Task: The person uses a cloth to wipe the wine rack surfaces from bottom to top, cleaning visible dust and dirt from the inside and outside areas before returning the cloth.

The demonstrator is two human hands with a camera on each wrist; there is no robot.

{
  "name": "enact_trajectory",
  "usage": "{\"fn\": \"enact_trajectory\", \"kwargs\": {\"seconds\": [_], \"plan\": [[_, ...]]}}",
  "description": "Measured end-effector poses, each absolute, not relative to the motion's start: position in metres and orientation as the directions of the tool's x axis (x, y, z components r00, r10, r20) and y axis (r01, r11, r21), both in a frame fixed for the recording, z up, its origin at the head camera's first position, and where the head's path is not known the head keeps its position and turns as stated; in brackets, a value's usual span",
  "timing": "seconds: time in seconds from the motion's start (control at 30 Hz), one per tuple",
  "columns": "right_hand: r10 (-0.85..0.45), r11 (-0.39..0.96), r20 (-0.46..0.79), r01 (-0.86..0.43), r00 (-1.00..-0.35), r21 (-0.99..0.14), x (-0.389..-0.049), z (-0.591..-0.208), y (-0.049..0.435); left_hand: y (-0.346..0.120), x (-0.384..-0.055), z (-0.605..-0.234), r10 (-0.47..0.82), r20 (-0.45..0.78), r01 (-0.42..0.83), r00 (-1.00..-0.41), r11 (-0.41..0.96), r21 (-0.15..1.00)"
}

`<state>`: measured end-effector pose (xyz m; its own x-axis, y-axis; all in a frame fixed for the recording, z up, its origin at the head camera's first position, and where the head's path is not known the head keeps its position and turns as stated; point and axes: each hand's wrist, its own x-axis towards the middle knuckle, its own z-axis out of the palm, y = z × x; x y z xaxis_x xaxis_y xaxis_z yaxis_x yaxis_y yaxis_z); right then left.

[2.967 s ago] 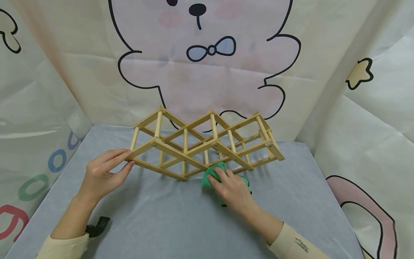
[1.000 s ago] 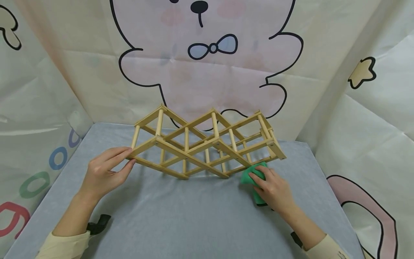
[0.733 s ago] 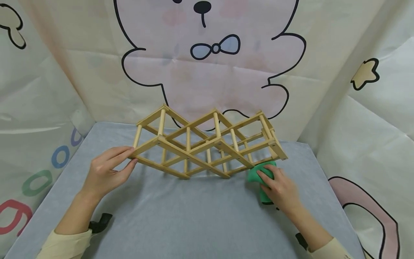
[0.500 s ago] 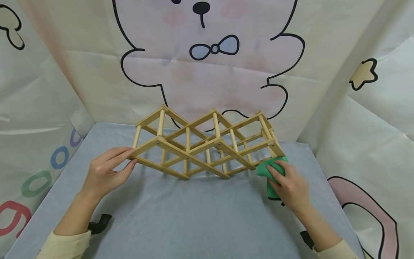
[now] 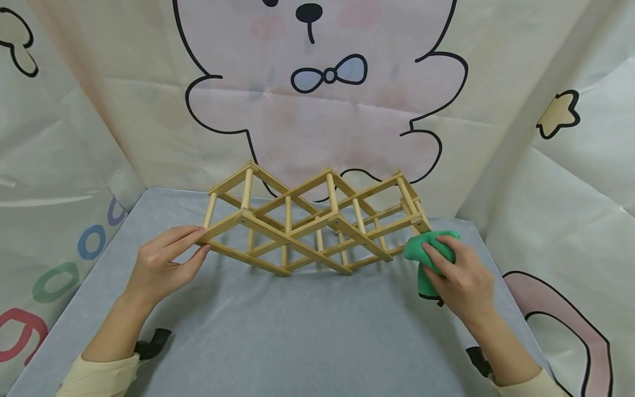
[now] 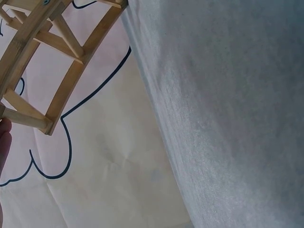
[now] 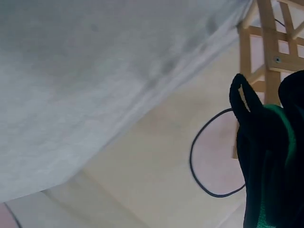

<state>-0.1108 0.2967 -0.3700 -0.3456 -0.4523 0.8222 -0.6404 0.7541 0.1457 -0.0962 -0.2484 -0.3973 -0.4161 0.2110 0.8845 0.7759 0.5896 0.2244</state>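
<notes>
An expanding lattice rack (image 5: 288,241) of pale wooden slats and round dowels spans the middle of the head view. My left hand (image 5: 166,262) pinches its left end between thumb and fingers. At the rack's right end, my right hand (image 5: 463,278) grips a green cloth (image 5: 429,253) with dark edging and presses it to the lower corner, hiding that corner. Part of the cloth hangs below the fingers. In the left wrist view the rack's slats (image 6: 71,88) show at upper left. The cloth (image 7: 266,156) looks dark in the right wrist view, with a loop sticking up.
The rack is above a table covered in grey-blue cloth (image 5: 297,342). Behind it hangs a backdrop sheet (image 5: 317,127) with a cartoon bear, and printed sheets stand on both sides. Black straps (image 5: 154,343) show at both wrists.
My right hand has slid the green cloth rightward along the rack's lower front edge, from near the middle to the right end. My left hand keeps its pinch, and the rack stays in place.
</notes>
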Motion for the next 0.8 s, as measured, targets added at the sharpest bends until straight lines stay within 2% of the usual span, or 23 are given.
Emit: {"fn": "enact_trajectory", "kwargs": {"seconds": [0.47, 0.8], "plan": [[-0.439, 0.724, 0.845, -0.677, -0.306, 0.132, -0.114, -0.338, 0.258, -0.250, -0.094, -0.398, 0.200, 0.887, 0.768, -0.417, 0.600, 0.226], [-0.443, 0.729, 0.840, -0.671, -0.314, 0.133, -0.114, -0.346, 0.245, -0.247, -0.095, -0.397, 0.189, 0.896, 0.775, -0.401, 0.591, 0.222]]}}
